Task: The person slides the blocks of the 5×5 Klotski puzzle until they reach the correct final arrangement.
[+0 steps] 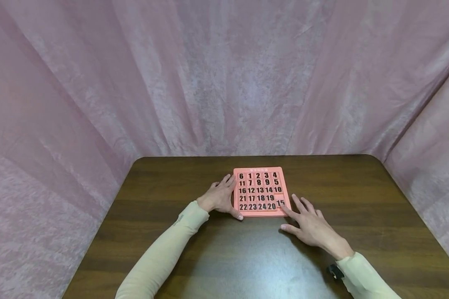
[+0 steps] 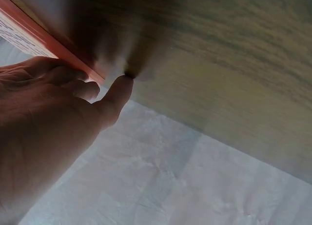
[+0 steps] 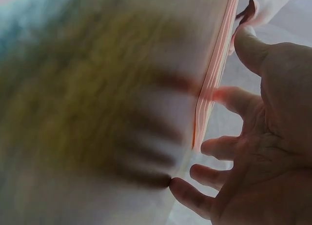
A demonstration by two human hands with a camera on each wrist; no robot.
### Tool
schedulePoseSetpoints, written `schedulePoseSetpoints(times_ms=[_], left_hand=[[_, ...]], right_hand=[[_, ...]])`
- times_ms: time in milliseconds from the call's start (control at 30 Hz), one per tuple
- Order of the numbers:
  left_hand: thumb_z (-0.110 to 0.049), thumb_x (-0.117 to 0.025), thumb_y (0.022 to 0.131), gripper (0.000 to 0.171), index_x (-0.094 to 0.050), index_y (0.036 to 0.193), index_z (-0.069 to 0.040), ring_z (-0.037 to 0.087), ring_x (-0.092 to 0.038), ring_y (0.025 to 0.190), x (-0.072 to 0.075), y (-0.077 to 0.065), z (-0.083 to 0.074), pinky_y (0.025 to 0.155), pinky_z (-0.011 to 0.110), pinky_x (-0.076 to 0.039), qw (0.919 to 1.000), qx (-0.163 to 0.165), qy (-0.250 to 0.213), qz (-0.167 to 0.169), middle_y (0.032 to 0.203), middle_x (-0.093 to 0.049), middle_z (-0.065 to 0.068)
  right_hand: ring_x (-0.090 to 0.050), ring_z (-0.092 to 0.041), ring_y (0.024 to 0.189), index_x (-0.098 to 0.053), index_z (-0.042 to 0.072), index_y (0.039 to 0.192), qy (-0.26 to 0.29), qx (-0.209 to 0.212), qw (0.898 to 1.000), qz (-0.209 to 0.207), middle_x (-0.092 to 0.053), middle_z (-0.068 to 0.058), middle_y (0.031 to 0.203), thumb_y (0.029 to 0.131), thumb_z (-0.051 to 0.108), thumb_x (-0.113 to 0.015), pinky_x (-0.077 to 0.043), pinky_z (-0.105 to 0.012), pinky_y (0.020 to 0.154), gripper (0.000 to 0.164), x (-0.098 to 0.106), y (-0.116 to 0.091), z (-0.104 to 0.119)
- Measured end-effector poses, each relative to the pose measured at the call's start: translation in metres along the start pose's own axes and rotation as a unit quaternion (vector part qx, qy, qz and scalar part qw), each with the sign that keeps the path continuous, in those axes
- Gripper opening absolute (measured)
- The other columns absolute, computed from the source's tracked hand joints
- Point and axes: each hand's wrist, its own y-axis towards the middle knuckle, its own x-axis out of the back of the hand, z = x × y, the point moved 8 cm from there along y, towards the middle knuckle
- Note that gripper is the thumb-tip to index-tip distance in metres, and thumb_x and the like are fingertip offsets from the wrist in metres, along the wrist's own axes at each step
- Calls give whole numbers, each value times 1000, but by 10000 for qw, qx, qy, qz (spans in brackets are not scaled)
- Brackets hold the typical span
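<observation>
A pink sliding number puzzle (image 1: 260,211) with black-numbered tiles lies flat on the brown wooden table. Along its left side rests my left hand (image 1: 220,197), fingers spread at the edge and thumb by the lower left corner. My right hand (image 1: 314,227) reaches in from the lower right, its index fingertip touching the 15 tile (image 1: 280,202). That tile sits slightly above the line of the bottom row, with a gap between it and the 10 tile (image 1: 277,189). In the right wrist view the puzzle's edge (image 3: 207,95) shows beside the extended index finger.
Pink velvet curtains (image 1: 247,83) hang behind the table (image 1: 172,178) and at both sides. A dark device (image 1: 335,272) is strapped at the right wrist. Light reflects off the tabletop in front of the puzzle.
</observation>
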Motion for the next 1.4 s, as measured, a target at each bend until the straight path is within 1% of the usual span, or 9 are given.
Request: schedulePoseSetpoints(times_ms=[267,533,667,767,867,967,1100,1233,1400], left_hand=[[-72,-93,72,147,-10,177,-12,26,-4,175,0,0,-4,136,61,-24,10000,-66,-16,-27,187,-7,7],[-73,-92,71,148,-10,177,-10,28,-7,175,0,0,-7,134,60,-26,9998,-158,101,-69,187,-8,9],[-73,-93,71,148,-9,177,-11,27,-7,175,0,1,-8,134,61,-26,9998,-163,64,-85,187,-8,8],[-73,-93,71,148,-9,177,-12,27,-6,175,1,2,-7,134,60,-26,9998,-147,53,-84,187,-7,8],[-73,-92,72,148,-8,177,-12,27,-6,175,-1,1,-7,135,61,-25,9999,-160,24,-46,187,-6,7],[-73,-92,72,148,-8,177,-12,27,-6,175,-3,1,-7,135,61,-25,9999,-155,-24,-10,187,-6,7],[-72,-93,72,148,-8,177,-13,27,-6,175,-3,0,-5,135,61,-24,9999,-116,-42,-25,187,-6,7],[-72,-93,72,147,-9,177,-13,27,-5,175,-2,0,-4,135,62,-24,9999,-104,-77,-58,187,-6,7],[-72,-93,72,147,-9,177,-13,27,-5,175,-3,-1,-3,136,61,-23,9999,-89,-86,-30,187,-5,7]], right_hand=[[-34,-60,157,-55,22,162,-13,-43,10000,-19,-28,-30,177,105,53,-68,-42,-75,106,66,1,5,-3],[-36,-59,157,-53,21,163,-107,-59,9999,-20,-29,-32,176,105,50,-68,-42,-74,108,67,2,8,-6],[-35,-60,156,-52,20,164,-163,-54,9999,8,-28,-33,176,106,50,-67,-42,-75,108,67,3,10,-8],[-35,-60,156,-52,21,164,-169,-48,9998,-45,-28,-33,176,105,49,-67,-42,-76,108,67,3,10,-7],[-35,-59,157,-52,23,165,-145,16,9998,-144,-27,-31,177,104,48,-70,-43,-76,107,68,0,8,-2],[-35,-59,157,-53,25,164,-92,246,9995,-197,-28,-30,177,103,48,-72,-43,-78,106,68,-2,5,8],[-32,-58,160,-54,27,163,15,467,9989,-78,-29,-26,179,103,49,-71,-40,-80,110,66,-7,3,22],[-29,-56,162,-56,27,161,7,415,9991,30,-28,-24,180,104,50,-70,-39,-79,111,64,-9,4,26],[-31,-56,161,-56,28,162,-1,372,9993,30,-30,-24,179,104,49,-70,-40,-78,110,63,-7,3,26]])
